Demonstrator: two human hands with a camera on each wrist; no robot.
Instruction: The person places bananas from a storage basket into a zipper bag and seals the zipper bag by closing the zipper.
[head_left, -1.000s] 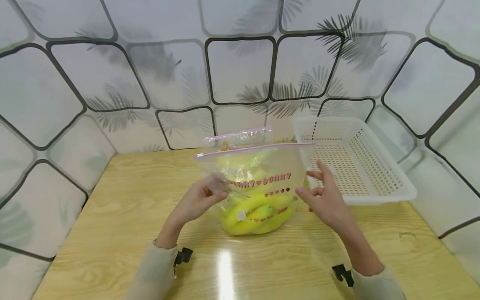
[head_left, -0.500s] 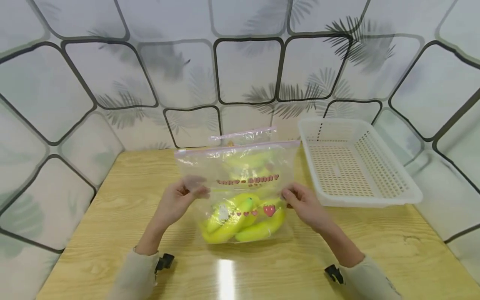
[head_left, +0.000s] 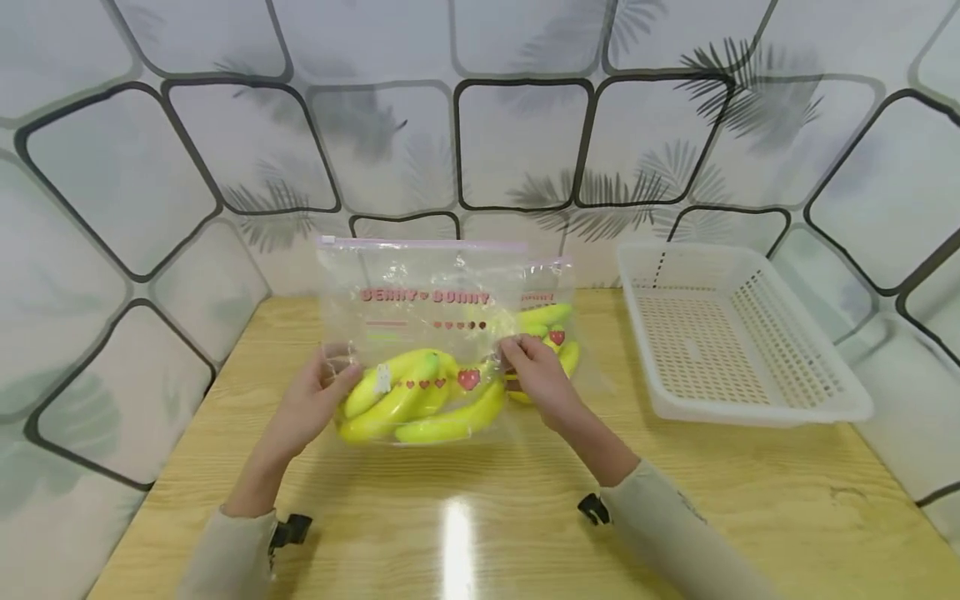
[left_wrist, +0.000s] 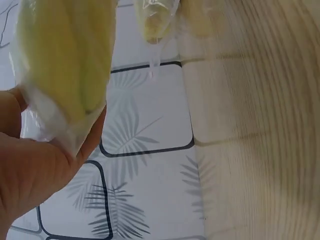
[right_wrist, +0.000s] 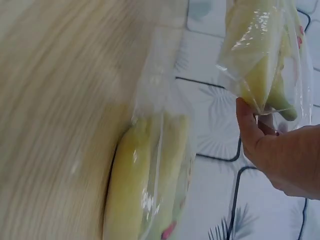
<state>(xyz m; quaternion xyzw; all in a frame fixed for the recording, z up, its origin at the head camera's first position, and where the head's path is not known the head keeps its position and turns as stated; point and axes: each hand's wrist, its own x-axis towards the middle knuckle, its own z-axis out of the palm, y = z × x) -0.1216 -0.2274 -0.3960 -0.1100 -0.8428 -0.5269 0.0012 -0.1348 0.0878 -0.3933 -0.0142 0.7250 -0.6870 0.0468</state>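
Note:
A clear zip bag [head_left: 423, 312] with a pink top strip and red lettering stands upright between the two hands, raised off the table. Several yellow bananas [head_left: 450, 421] lie in its lower part. My left hand [head_left: 309, 404] grips the bag's left side, thumb in front. At the opposite side, my right hand [head_left: 546, 383] pinches the plastic. Both wrist views show the lifted bag [left_wrist: 65, 60] held at its edge, the right hand [right_wrist: 285, 152] with thumb and fingers on either side. Behind it, partly hidden, a second zip bag [head_left: 551, 287] of bananas rests on the table.
A white perforated plastic basket [head_left: 757, 400] sits at the back right of the wooden table [head_left: 390, 533]. A patterned cloth wall [head_left: 517, 150] rises along the back and sides. The second bag [right_wrist: 145, 185] lies close below the right hand.
The right hand, earlier apart from the bag, has taken hold of its right side. The front bag has moved left and up, uncovering more of the bag behind. The head view has shifted slightly.

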